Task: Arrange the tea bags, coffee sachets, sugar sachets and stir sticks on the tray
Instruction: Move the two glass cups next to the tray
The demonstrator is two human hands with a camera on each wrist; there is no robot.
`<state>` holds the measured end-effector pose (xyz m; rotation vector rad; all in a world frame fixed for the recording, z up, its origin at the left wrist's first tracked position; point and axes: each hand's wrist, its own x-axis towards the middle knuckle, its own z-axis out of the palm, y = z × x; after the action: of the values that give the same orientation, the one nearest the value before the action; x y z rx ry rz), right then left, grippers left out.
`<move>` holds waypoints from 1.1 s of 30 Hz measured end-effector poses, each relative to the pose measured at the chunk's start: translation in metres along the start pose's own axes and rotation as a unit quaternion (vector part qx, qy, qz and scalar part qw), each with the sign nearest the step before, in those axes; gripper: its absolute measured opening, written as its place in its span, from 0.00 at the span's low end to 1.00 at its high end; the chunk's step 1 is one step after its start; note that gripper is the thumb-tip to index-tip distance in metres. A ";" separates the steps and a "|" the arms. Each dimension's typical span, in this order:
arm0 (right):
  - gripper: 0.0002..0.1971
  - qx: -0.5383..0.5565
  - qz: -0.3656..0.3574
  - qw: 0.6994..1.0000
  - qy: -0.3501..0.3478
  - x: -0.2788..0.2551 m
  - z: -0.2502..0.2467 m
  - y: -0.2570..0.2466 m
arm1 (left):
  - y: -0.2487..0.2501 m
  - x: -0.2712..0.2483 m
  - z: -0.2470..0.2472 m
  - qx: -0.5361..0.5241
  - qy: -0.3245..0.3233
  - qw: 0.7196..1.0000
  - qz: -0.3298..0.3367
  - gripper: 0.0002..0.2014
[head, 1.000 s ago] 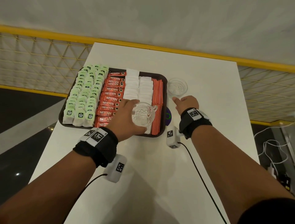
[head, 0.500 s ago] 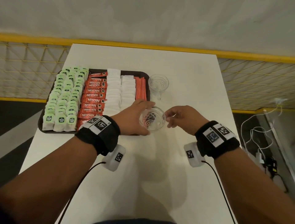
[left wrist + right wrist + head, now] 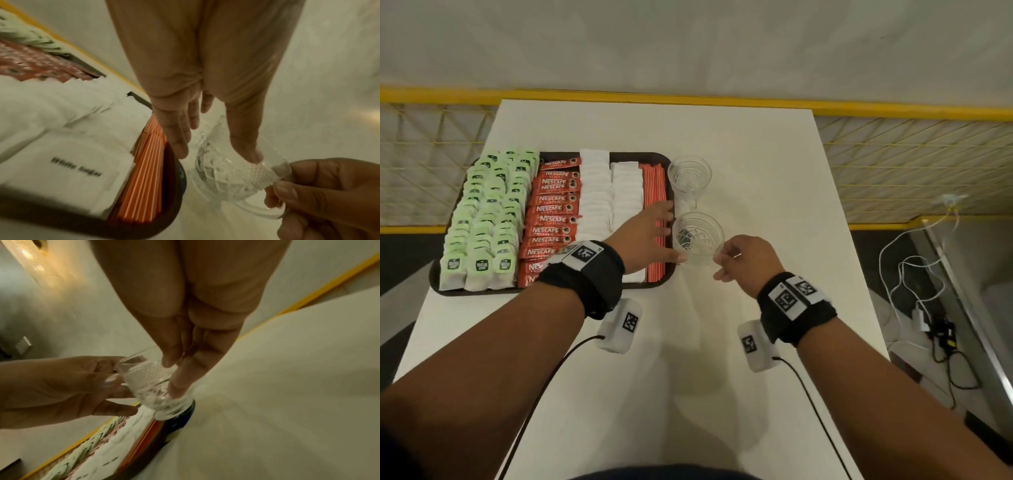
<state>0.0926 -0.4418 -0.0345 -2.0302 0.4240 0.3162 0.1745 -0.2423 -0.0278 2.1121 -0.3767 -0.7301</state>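
A dark tray (image 3: 482,292) holds rows of green tea bags (image 3: 489,219), red coffee sachets (image 3: 554,212), white sugar sachets (image 3: 609,192) and orange stir sticks (image 3: 654,185). Just right of the tray's rim is a cut-glass cup (image 3: 698,236). My left hand (image 3: 659,233) lies over the stir sticks with its fingers straight. Only its thumb touches the cup (image 3: 232,172). My right hand (image 3: 743,260) pinches the cup's handle from the near right, as the right wrist view shows (image 3: 179,369).
A second glass cup (image 3: 689,176) stands on the white table (image 3: 756,154) just behind the first, close to the tray. A dark patterned coaster (image 3: 185,410) shows under the held cup. Yellow railing runs past the table's far edge; cables lie on the floor at right.
The cup has travelled from above the tray to the table beside its right rim. My right hand came in and took the handle, and my left hand's fingers have straightened off the cup.
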 end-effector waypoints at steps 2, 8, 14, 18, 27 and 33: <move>0.02 0.021 0.022 0.999 0.024 -0.001 0.015 0.002 | -0.009 0.001 0.004 -0.017 0.024 0.999 -0.021 0.38; 0.07 0.105 0.052 0.990 0.082 0.000 0.046 0.012 | -0.021 0.005 0.016 -0.090 0.057 0.994 -0.029 0.29; 0.04 0.126 0.057 0.988 0.068 0.002 0.047 0.009 | -0.027 0.008 0.015 -0.087 0.054 0.994 -0.022 0.28; 0.07 0.119 0.036 0.991 0.049 0.004 0.042 0.016 | -0.027 0.008 0.013 -0.072 0.048 0.996 -0.018 0.28; 0.09 0.108 0.010 0.988 0.113 0.014 0.019 0.028 | -0.023 0.001 0.015 -0.076 0.043 0.996 -0.030 0.39; 0.16 0.178 0.017 0.983 0.046 0.022 0.032 0.029 | -0.016 0.002 0.022 -0.072 0.060 0.995 -0.026 0.41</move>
<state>0.0984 -0.4299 -0.0816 -1.6923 0.5340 0.1540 0.1623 -0.2481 -0.0517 2.0236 -0.1981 -0.6367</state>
